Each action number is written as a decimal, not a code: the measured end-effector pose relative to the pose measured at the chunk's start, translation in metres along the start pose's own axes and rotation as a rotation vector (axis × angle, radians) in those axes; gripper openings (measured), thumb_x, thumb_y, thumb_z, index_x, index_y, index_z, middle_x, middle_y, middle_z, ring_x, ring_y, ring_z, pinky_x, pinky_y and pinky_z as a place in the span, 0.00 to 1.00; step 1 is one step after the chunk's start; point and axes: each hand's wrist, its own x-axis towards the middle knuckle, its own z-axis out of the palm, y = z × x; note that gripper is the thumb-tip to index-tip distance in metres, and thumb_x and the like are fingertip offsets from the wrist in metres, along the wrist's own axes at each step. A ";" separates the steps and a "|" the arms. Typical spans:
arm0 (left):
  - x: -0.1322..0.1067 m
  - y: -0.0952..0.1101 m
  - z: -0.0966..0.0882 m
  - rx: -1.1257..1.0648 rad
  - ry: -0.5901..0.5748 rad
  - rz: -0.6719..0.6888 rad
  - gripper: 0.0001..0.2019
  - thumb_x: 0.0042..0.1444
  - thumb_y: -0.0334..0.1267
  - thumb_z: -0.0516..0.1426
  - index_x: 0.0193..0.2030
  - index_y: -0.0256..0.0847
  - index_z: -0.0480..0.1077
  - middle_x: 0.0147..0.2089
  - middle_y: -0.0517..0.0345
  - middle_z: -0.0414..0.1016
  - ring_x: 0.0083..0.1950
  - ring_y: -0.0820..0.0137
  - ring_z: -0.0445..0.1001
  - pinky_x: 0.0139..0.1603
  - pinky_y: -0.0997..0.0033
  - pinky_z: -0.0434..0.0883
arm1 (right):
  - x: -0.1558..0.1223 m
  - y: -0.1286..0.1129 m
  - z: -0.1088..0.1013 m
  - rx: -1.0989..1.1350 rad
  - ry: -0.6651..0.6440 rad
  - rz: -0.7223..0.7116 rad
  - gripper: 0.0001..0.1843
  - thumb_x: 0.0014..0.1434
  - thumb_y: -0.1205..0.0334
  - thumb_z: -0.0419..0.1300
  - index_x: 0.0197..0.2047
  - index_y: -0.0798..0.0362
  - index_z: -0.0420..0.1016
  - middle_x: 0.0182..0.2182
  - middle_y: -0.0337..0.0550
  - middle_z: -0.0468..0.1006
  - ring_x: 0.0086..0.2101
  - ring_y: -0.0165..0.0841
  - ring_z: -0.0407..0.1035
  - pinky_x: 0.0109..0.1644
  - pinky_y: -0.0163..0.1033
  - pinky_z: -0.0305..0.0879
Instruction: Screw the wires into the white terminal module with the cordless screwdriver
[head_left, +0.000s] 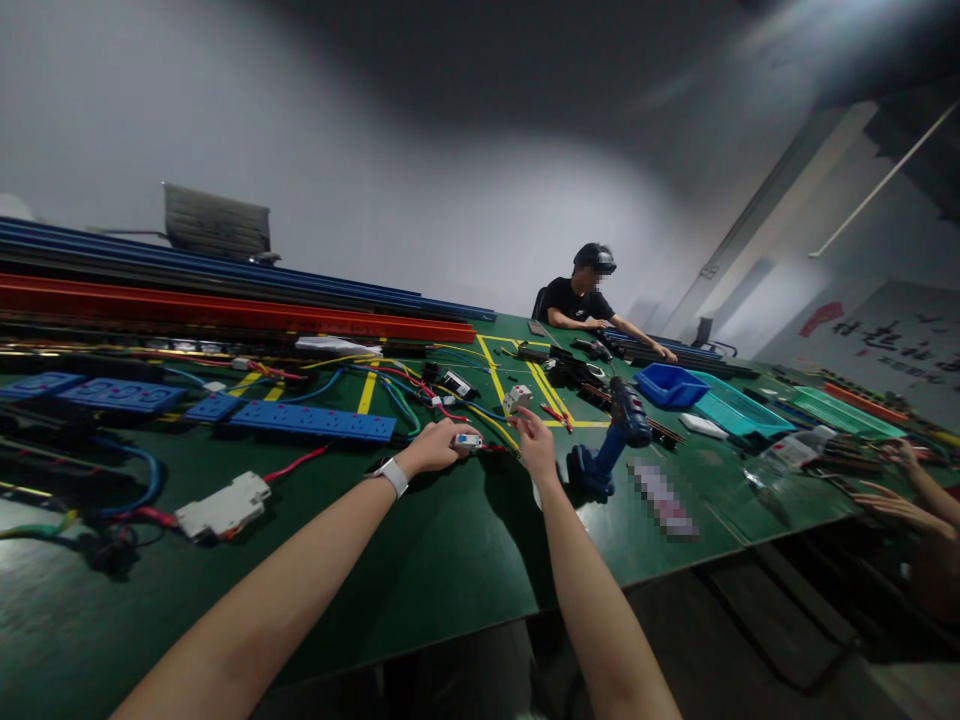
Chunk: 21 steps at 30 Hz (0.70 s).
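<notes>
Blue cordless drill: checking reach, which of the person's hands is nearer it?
Right. The right hand sits just left of the drill, not touching; the left hand is farther left, at a small white part.

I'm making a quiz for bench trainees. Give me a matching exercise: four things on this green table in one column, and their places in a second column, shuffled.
Things
1. blue cordless drill
2. white breaker
3. small white part
4. blue bin

Places
A. at the fingertips of the left hand
B. far side, near the seated person
C. standing just right of the right hand
D. left of the left forearm, with a red wire attached

Pairs: 1-C, 2-D, 3-A, 4-B
</notes>
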 end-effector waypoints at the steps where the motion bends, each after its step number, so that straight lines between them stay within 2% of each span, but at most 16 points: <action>1: 0.000 0.000 0.000 0.002 -0.001 0.000 0.23 0.56 0.42 0.58 0.60 0.57 0.71 0.53 0.56 0.75 0.52 0.59 0.74 0.59 0.62 0.65 | -0.001 -0.005 -0.004 0.001 0.018 -0.015 0.24 0.60 0.50 0.60 0.57 0.52 0.72 0.45 0.51 0.83 0.49 0.43 0.76 0.58 0.50 0.67; 3: -0.001 0.001 -0.001 0.008 -0.005 -0.001 0.23 0.56 0.42 0.58 0.60 0.57 0.71 0.52 0.56 0.75 0.52 0.59 0.74 0.58 0.62 0.65 | -0.007 -0.016 -0.013 -0.007 0.031 -0.023 0.24 0.60 0.50 0.61 0.57 0.52 0.73 0.45 0.50 0.83 0.48 0.43 0.77 0.57 0.49 0.68; 6: -0.002 0.002 -0.002 0.020 -0.008 -0.008 0.23 0.56 0.42 0.57 0.61 0.58 0.70 0.52 0.55 0.75 0.51 0.59 0.74 0.57 0.61 0.66 | -0.020 -0.030 -0.025 -0.036 -0.021 0.028 0.21 0.58 0.50 0.64 0.51 0.51 0.77 0.44 0.50 0.83 0.46 0.43 0.78 0.53 0.48 0.70; 10: -0.002 0.003 -0.004 0.029 -0.017 -0.018 0.24 0.56 0.42 0.57 0.61 0.56 0.70 0.51 0.55 0.76 0.51 0.59 0.74 0.57 0.62 0.67 | -0.049 -0.049 -0.042 0.003 -0.033 0.142 0.22 0.58 0.48 0.64 0.51 0.52 0.76 0.45 0.51 0.82 0.40 0.42 0.79 0.42 0.44 0.73; 13: -0.003 0.004 -0.005 0.025 -0.019 -0.020 0.24 0.56 0.41 0.57 0.61 0.56 0.71 0.50 0.55 0.76 0.50 0.60 0.74 0.56 0.63 0.67 | -0.074 -0.058 -0.066 0.078 0.150 0.136 0.23 0.56 0.49 0.65 0.51 0.53 0.75 0.41 0.50 0.82 0.34 0.38 0.77 0.35 0.40 0.71; 16: -0.003 0.004 -0.006 0.009 -0.017 -0.004 0.23 0.57 0.41 0.57 0.60 0.56 0.71 0.50 0.55 0.76 0.51 0.60 0.73 0.57 0.63 0.67 | -0.089 -0.055 -0.106 0.119 0.519 0.055 0.20 0.57 0.49 0.64 0.48 0.53 0.75 0.32 0.41 0.77 0.25 0.30 0.70 0.30 0.36 0.67; 18: -0.003 0.004 -0.006 0.003 -0.021 0.004 0.23 0.57 0.41 0.57 0.60 0.57 0.71 0.51 0.55 0.76 0.52 0.59 0.73 0.57 0.62 0.66 | -0.088 -0.048 -0.136 0.080 0.706 0.005 0.19 0.55 0.51 0.64 0.47 0.52 0.74 0.31 0.39 0.74 0.25 0.28 0.67 0.29 0.34 0.66; 19: -0.003 0.004 -0.006 0.003 -0.022 0.002 0.22 0.57 0.42 0.57 0.60 0.56 0.71 0.51 0.55 0.76 0.52 0.59 0.73 0.57 0.62 0.67 | -0.084 -0.044 -0.151 0.037 0.745 0.002 0.21 0.53 0.52 0.66 0.48 0.52 0.74 0.34 0.40 0.75 0.28 0.29 0.69 0.32 0.35 0.67; 21: -0.003 0.003 -0.005 0.003 -0.021 -0.008 0.22 0.57 0.43 0.57 0.60 0.56 0.71 0.51 0.54 0.76 0.52 0.58 0.73 0.57 0.62 0.67 | -0.070 -0.038 -0.172 -0.006 0.665 0.039 0.28 0.48 0.54 0.70 0.52 0.51 0.73 0.40 0.43 0.77 0.37 0.34 0.73 0.40 0.38 0.70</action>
